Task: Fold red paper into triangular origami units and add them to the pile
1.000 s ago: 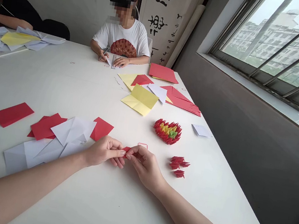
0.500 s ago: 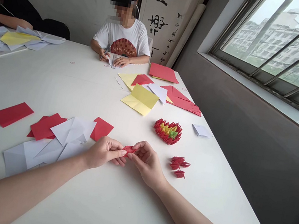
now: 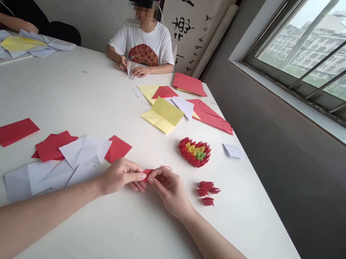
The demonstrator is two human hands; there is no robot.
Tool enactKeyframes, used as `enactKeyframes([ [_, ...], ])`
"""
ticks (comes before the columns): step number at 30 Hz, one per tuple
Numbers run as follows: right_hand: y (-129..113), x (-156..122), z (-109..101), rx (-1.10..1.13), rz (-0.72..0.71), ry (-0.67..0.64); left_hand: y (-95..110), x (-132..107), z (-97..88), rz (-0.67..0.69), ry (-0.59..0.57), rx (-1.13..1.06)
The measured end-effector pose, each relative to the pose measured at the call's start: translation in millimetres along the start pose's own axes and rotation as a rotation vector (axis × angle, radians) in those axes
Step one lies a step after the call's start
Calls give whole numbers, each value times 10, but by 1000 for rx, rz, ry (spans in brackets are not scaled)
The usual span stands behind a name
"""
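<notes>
A small folded piece of red paper (image 3: 146, 172) is pinched between my two hands, just above the white table. My left hand (image 3: 122, 177) grips its left side between thumb and fingers. My right hand (image 3: 167, 189) closes on its right end, and those fingers hide much of it. Several small red folded paper pieces (image 3: 207, 189) lie to the right of my right hand. Beyond them sits a heart-shaped origami piece (image 3: 193, 152), red around the rim with yellow and green inside. White paper sheets (image 3: 51, 175) and red paper sheets (image 3: 52, 146) overlap left of my left hand.
Yellow paper (image 3: 163, 116) and red paper stacks (image 3: 190, 84) lie farther back on the white table (image 3: 96, 107). A folded white paper (image 3: 233, 151) is near the right edge. Across the table a person (image 3: 143, 44) holds a pen over paper; another person (image 3: 14, 3) leans at far left.
My right fingers have curled further over the red paper, so less of it shows. My left hand stays nearly still. The person across has raised the pen slightly.
</notes>
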State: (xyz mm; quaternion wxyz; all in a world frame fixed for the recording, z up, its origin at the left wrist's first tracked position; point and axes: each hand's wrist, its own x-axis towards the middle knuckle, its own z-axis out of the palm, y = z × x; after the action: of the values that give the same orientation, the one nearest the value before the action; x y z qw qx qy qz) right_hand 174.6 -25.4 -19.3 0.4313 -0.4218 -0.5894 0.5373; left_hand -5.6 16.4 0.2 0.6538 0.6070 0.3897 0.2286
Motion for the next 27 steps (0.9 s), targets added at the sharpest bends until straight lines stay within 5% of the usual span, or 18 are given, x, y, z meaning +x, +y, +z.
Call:
enactKeyframes([
  [13, 6, -21, 83, -72, 33, 126, -43, 8, -5, 26, -22, 42],
  [27, -35, 3, 98, 271, 51, 98, 10, -13, 37, 11, -41, 13],
])
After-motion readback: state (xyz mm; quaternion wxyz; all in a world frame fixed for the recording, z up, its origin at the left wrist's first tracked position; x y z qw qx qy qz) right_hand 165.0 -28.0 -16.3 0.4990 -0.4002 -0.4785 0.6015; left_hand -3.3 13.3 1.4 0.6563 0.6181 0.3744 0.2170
